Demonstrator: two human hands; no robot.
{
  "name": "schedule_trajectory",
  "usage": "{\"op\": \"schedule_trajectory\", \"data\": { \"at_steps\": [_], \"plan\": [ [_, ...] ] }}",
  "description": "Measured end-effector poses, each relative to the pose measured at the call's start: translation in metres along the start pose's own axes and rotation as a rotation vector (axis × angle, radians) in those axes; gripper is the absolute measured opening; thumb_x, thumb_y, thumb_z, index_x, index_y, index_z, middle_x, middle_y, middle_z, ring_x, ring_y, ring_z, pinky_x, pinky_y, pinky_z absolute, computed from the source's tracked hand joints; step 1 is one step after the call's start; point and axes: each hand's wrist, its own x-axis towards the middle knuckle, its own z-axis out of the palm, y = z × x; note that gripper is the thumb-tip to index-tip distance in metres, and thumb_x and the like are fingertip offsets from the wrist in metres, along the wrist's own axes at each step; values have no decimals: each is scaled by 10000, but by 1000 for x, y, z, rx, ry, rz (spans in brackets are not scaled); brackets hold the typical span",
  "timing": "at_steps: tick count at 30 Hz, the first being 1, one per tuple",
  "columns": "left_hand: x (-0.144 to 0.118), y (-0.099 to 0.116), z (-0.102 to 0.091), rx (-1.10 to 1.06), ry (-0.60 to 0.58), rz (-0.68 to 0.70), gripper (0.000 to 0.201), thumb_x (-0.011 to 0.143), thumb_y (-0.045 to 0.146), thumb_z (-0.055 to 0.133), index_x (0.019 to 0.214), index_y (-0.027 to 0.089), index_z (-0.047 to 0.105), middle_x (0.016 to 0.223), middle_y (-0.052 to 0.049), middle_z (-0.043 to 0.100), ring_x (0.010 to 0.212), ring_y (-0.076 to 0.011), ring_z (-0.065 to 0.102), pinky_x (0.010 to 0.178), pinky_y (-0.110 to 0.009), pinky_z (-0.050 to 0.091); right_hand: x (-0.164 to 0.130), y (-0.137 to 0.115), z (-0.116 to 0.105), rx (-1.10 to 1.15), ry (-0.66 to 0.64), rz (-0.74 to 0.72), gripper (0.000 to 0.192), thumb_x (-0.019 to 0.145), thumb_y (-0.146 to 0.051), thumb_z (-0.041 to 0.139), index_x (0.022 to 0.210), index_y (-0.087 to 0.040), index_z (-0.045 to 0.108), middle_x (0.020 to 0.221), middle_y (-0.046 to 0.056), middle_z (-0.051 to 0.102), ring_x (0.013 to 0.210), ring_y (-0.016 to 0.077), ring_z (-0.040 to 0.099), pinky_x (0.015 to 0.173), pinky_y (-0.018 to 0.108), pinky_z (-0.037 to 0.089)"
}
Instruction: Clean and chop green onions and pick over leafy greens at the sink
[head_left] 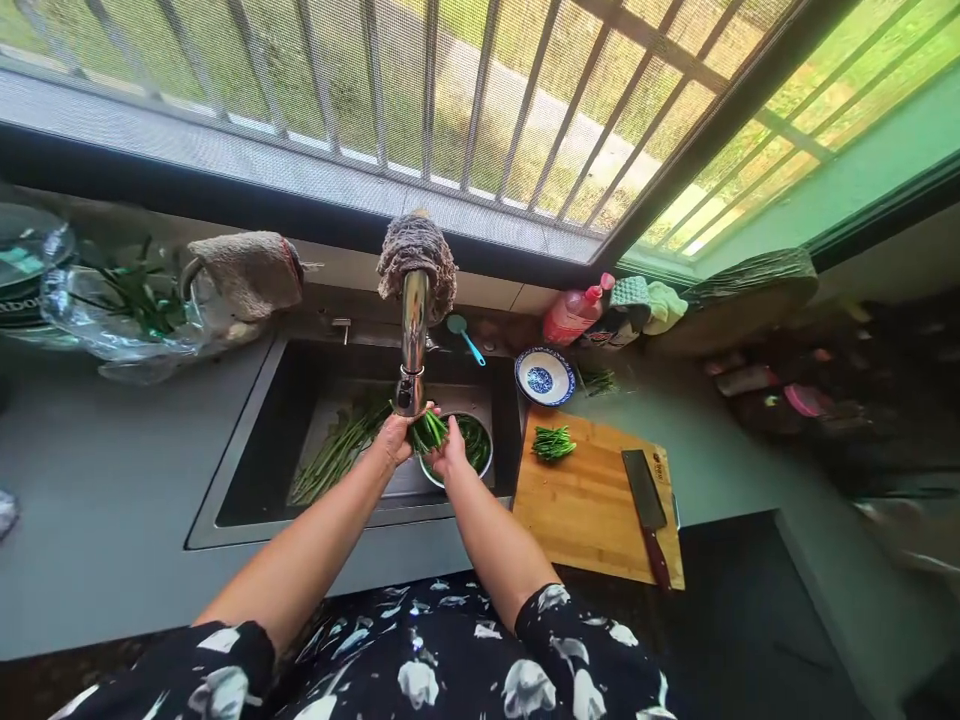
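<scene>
Both hands, left hand (393, 438) and right hand (451, 450), fingers closed around green stalks (427, 430), bunch half-hidden beneath the tap (412, 345).

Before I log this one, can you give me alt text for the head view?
Both hands, left hand and right hand, hold a bunch of green stalks under the faucet, over a metal bowl in the sink. To the right, a cutting board carries chopped greens and a cleaver.
</scene>
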Motion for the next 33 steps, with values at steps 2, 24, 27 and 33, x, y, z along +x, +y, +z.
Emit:
{"op": "schedule_trajectory", "data": {
  "at_steps": [2,24,27,33],
  "plan": [
    [-3,-2,-2,18,24,-7,263,557,151,755,803,124,666,718,-54,721,742,-233,695,713,-340,557,1,2,10,136,12,26,470,889,-555,336,691,-185,548,621,35,629,609,173,613,610,306,505],
    [-4,14,-50,260,-205,-318,455,499,192,852,922,138,694,886,-120,724,821,-264,689,766,-334,532,12,-14,2,-298,-189,-94,263,771,-408,631,808,-150,673,746,19,681,769,153,634,789,291,479],
    [0,11,-51,260,-178,-286,437,469,163,861,874,134,698,875,-119,726,813,-264,690,752,-332,537,12,-8,9,-271,-133,-140,208,802,-378,602,824,-176,646,801,7,682,814,144,626,812,279,477],
    [5,5,-49,296,-131,-241,437,380,186,881,768,130,688,785,-100,724,794,-267,682,732,-340,524,12,1,18,-316,-59,-203,230,809,-408,584,839,-190,653,819,3,685,864,148,623,853,279,460]
  ]
}}
